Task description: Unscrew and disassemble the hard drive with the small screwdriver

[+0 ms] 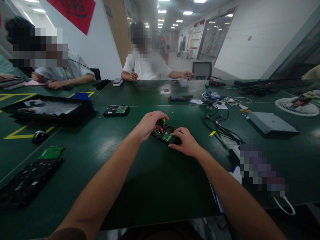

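A black hard drive (165, 134) with a green circuit board facing up lies on the dark green table (155, 180) in front of me. My left hand (149, 124) is closed around a small tool with a yellow and black handle (163, 120), held upright over the drive's far end. My right hand (185, 142) rests on the drive's near right corner with curled fingers pressing it down.
A second hard drive (116, 110) lies further back. At left are a black tray (47, 109), a mouse (39, 136), a green board (51, 152) and a black panel (27, 181). Cables (220, 128) and a grey box (271, 122) lie right. Two people sit across the table.
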{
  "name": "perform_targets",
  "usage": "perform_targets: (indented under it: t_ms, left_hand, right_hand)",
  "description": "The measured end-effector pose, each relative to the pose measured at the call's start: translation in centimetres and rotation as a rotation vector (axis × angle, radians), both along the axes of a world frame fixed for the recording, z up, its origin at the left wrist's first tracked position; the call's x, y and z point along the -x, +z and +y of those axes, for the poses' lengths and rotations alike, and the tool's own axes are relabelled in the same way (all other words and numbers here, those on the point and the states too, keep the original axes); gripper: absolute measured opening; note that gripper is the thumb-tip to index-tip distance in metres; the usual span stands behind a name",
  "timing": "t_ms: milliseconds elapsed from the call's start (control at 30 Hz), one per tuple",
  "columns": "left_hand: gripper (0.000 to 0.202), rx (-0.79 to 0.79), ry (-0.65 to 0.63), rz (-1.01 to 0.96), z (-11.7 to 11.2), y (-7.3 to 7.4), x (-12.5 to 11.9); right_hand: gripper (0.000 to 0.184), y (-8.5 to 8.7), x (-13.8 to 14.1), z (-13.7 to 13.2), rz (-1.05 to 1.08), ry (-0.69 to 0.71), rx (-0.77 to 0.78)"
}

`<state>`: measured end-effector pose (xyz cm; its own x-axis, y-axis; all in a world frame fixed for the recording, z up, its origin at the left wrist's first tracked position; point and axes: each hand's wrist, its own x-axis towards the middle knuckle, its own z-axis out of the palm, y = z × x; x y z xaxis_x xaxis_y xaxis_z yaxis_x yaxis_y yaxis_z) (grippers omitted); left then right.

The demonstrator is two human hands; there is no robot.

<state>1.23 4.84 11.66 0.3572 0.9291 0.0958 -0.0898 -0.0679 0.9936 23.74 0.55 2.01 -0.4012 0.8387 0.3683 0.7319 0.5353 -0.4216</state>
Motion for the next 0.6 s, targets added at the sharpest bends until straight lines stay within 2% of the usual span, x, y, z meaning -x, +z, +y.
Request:
perform_targets:
  t_ms: [267, 500, 600]
  left_hand:
    - [0.017, 0.158, -0.015, -0.170, 0.26, -0.66, -0.35]
    - [0.019, -0.003, 0.019, -0.039, 0.33, -0.70, -0.33]
    - [0.022, 0.021, -0.025, -0.010, 0.27, -0.59, -0.18]
  right_hand:
    - [0.050, 0.05, 0.05, -0.05, -0.018, -0.009, 0.018]
    - [0.051, -0.05, 0.05, -0.08, -0.001, -0.019, 0.023]
    - [0.051, -0.07, -0.02, -0.01, -0.001, -0.002, 0.014]
